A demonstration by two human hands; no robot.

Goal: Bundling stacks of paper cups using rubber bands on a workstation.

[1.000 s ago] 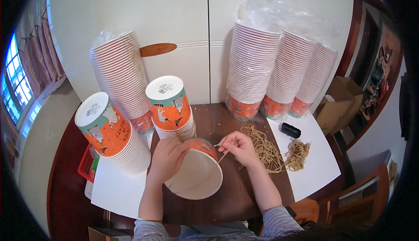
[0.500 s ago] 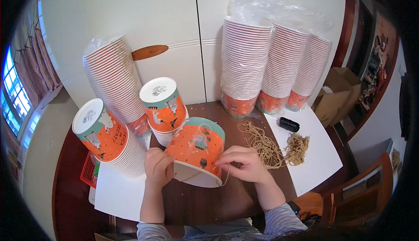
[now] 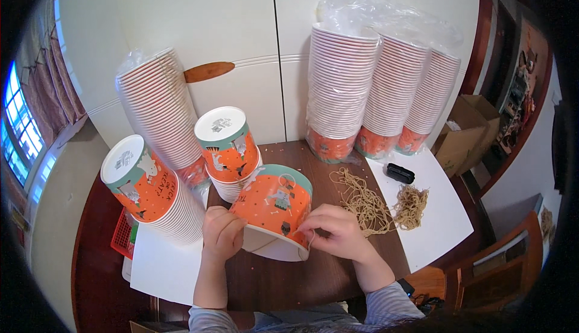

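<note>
the person is holding an orange paper bucket with a teal rim band point(image 3: 274, 203) upside down and tilted over the dark brown wooden table point(image 3: 289, 279), its open white mouth facing down toward the body. the left hand point(image 3: 222, 233) is curling closed around the bucket's lower left edge, fingers wrapped over the rim. the right hand point(image 3: 335, 231) is pressing against the bucket's right side, its fingertips pinched together at the rim; whether something thin is caught between them is too small to tell.

just behind the held bucket, a short stack of matching buckets point(image 3: 228, 146) is standing bottom up, and to the left a longer leaning stack point(image 3: 148, 191) is resting on a white sheet point(image 3: 163, 266). a tall stack of cups in clear plastic point(image 3: 158, 113) is leaning behind those. at the back right, three tall stacks under a plastic bag point(image 3: 383, 91) are standing against the white cabinet doors point(image 3: 253, 37), which are carrying a wooden handle point(image 3: 208, 71).

just to the right of the right hand, a loose heap of tan rubber bands point(image 3: 362, 197) is lying on the table, with a second clump point(image 3: 411, 205) on another white sheet point(image 3: 440, 230) near a small black object point(image 3: 400, 173). a red basket point(image 3: 122, 235) is peeking out at the left edge.
</note>
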